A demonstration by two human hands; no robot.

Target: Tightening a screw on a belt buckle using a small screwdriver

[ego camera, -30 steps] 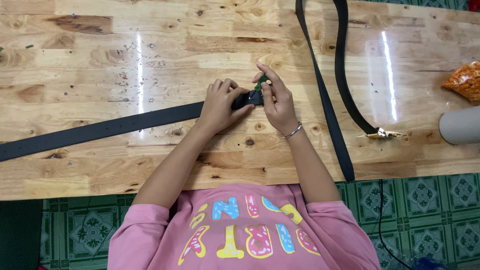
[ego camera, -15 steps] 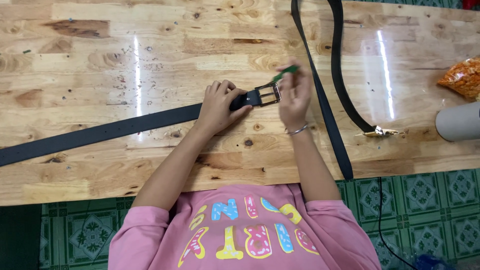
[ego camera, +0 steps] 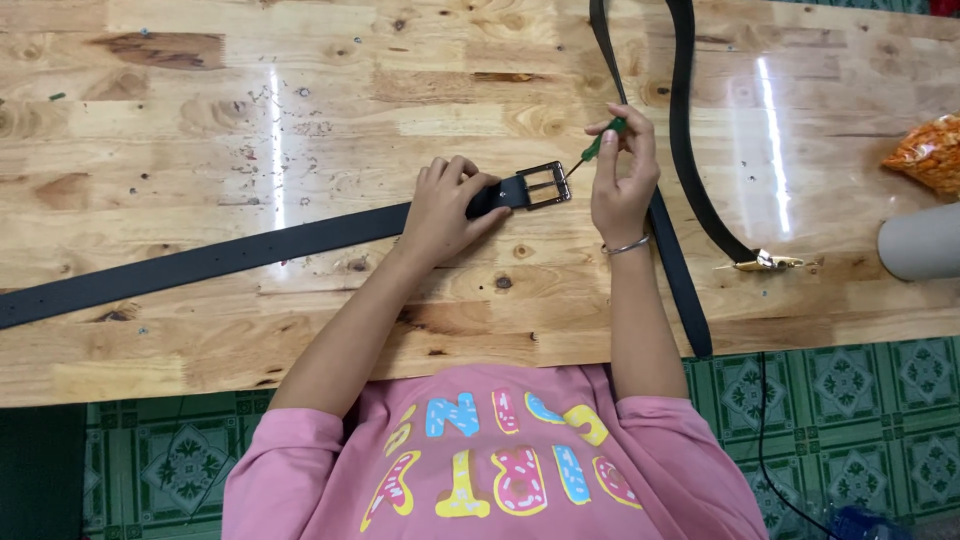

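Observation:
A long black belt (ego camera: 200, 262) lies across the wooden table (ego camera: 300, 100), its silver buckle (ego camera: 545, 185) near the middle. My left hand (ego camera: 445, 205) presses flat on the strap just left of the buckle. My right hand (ego camera: 620, 185) sits to the right of the buckle and holds a small green-handled screwdriver (ego camera: 601, 146). The tool's thin tip points down-left toward the buckle's right edge.
A second black belt (ego camera: 682, 120) loops down the right side of the table, ending in a gold-coloured buckle (ego camera: 765, 263). A grey cylinder (ego camera: 920, 243) and an orange bag (ego camera: 925, 150) lie at the right edge. A dark cable (ego camera: 765, 430) runs over the green tiled floor.
My right hand has come off the buckle and moved right and up with the screwdriver, uncovering the buckle. My left hand stays on the strap.

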